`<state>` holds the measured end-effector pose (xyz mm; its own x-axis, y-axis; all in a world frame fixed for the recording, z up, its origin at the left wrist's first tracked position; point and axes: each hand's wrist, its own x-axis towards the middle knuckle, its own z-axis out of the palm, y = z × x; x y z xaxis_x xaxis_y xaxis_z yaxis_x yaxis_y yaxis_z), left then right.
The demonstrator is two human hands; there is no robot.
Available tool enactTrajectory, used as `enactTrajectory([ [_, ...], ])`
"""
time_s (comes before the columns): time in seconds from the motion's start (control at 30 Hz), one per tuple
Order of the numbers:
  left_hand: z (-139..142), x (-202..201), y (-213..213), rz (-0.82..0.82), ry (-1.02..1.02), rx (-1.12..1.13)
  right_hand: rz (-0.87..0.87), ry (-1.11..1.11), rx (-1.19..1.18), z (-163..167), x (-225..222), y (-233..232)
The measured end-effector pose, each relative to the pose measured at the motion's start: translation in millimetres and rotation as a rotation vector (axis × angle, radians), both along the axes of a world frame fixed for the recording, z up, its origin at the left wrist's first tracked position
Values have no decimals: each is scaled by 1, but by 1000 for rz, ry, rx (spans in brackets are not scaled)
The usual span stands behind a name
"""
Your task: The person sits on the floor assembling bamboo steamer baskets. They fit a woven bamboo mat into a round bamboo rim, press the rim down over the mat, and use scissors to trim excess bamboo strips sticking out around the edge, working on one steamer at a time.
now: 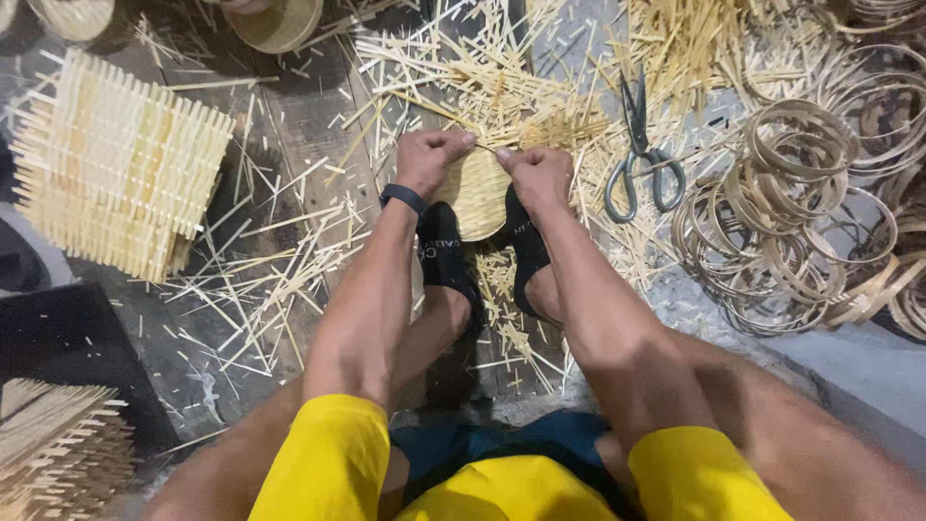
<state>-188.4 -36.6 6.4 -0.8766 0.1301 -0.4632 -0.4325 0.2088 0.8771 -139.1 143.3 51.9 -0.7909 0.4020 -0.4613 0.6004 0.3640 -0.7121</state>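
Note:
A small round woven bamboo piece (479, 198) rests between my two feet in black socks. My left hand (429, 159) grips its top left rim, fingers closed, and pinches a thin bamboo strip (485, 148) that runs across to my right hand (535, 176). My right hand is closed on the top right rim and the strip's other end. A black band sits on my left wrist (403, 197). Both forearms reach forward over my knees and yellow sleeves.
Grey-handled scissors (641, 154) lie just right of my right hand. A heap of bamboo rings (801, 222) fills the right side. Stacked woven square mats (111, 159) stand at left, more at lower left (58, 449). Loose bamboo slivers (280, 270) litter the floor.

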Motion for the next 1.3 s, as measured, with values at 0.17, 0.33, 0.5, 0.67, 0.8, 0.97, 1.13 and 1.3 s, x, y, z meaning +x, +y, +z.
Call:
enactTrajectory([
  [0.17,-2,0,2,110,-78,229,230,488,10,21,-24,-14],
  [0.33,-25,2,4,253,245,248,662,63,375,8,-34,-56],
  [0.5,-13,11,-4,498,257,136,619,30,280,3,-34,-57],
  [0.67,6,62,9,583,540,-642,527,-89,252,8,-40,-59],
  [0.8,-3,76,7,490,511,-611,497,-47,245,8,-41,-60],
  [0.97,-12,78,-2,385,508,-592,505,-109,215,8,-42,-60],
  [1.13,-25,69,-13,447,168,-286,461,-105,246,21,-44,-64],
  [1.3,-24,61,-32,533,-113,204,447,-101,253,17,-42,-67],
])
